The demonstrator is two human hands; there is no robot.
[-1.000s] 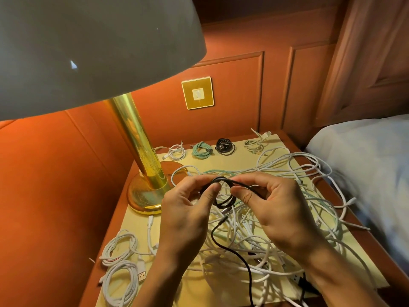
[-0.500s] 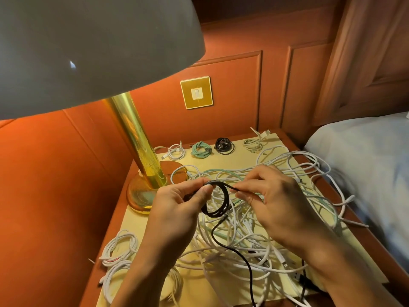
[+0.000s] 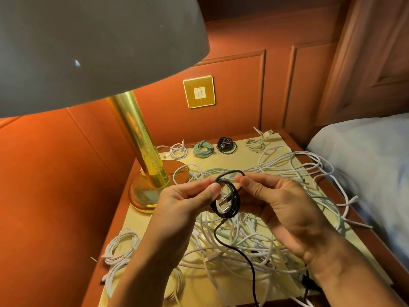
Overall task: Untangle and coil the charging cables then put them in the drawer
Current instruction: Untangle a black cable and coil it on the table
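Both hands are lifted just above the worktop [image 3: 223,161], each pinching the black cable [image 3: 231,203]. The left hand [image 3: 183,202] clamps the small coil at its upper left between thumb and forefinger, which I read as pinning the wound turns so they cannot spring apart. The right hand [image 3: 281,207] nips the loose strand at the top right between thumb and fingertips, placed to lay another turn onto the ring. A metal plug [image 3: 223,201] shows inside the coil, so the winding probably began at that end. The free tail [image 3: 243,251] drops from the bottom of the coil, crosses the tangle [image 3: 254,237] of white and pale green cables under the hands and leaves the view at the lower edge; how much is left I cannot tell. Holding the coil in the air likely keeps it from catching on that heap. Four small coils, white [image 3: 178,150], green [image 3: 203,148], black [image 3: 226,145] and white [image 3: 256,144], sit in a row at the back, well apart from the tangle, seemingly parked there as finished. Looser white bundles [image 3: 120,247] lie at the front left corner, near the lamp [image 3: 137,138]. No drawer is in view, and most of the sorting looks undone.
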